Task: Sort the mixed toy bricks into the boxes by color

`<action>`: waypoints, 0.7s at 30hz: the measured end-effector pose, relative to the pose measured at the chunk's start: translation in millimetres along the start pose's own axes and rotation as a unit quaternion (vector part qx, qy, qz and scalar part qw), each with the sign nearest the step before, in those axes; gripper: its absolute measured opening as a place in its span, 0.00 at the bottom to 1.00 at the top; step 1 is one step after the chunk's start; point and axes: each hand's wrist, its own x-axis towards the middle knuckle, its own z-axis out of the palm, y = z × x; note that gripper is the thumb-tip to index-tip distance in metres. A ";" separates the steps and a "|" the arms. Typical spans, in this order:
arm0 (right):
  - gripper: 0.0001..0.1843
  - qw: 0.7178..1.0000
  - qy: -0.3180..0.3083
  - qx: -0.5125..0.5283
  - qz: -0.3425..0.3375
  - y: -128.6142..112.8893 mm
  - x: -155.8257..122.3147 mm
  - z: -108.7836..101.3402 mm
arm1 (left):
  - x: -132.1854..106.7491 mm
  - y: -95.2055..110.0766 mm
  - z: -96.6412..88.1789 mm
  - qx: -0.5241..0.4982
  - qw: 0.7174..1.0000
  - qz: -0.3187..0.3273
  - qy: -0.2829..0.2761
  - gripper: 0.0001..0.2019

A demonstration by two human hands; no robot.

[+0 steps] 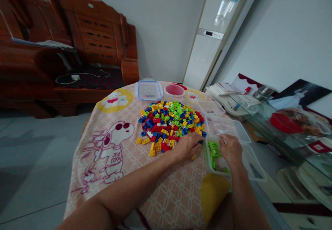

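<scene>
A pile of small coloured building bricks in red, blue, yellow and green lies on a round table covered by a pink cartoon-print cloth. My left hand rests at the pile's near right edge, fingers curled onto some bricks; what it grips is hidden. My right hand hovers over a clear plastic container holding green bricks, fingers bent downward into it; whether it holds a brick I cannot make out.
More clear containers stand to the right of the pile, a blue-rimmed lid and a red-rimmed tub at the far edge. A wooden sofa stands behind, a glass table with clutter to the right, a white standing unit by the wall.
</scene>
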 end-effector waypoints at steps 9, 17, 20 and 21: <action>0.16 1.000 -0.002 -0.002 -0.002 0.6 0.2 1.4 | 1.8 -28.4 -32.3 0.189 0.978 -0.093 -0.007 0.06; 0.15 1.000 0.008 -0.004 -0.006 1.5 0.0 2.5 | 7.6 -30.3 -31.9 0.182 0.972 -0.148 0.007 0.02; 0.15 1.000 0.011 0.000 -0.015 2.6 -0.7 3.0 | 7.5 -31.9 -38.2 0.177 0.974 -0.140 0.029 0.02; 0.15 1.000 0.012 0.002 -0.016 2.9 -0.9 3.1 | 6.5 -32.8 -42.4 0.178 0.973 -0.138 0.044 0.03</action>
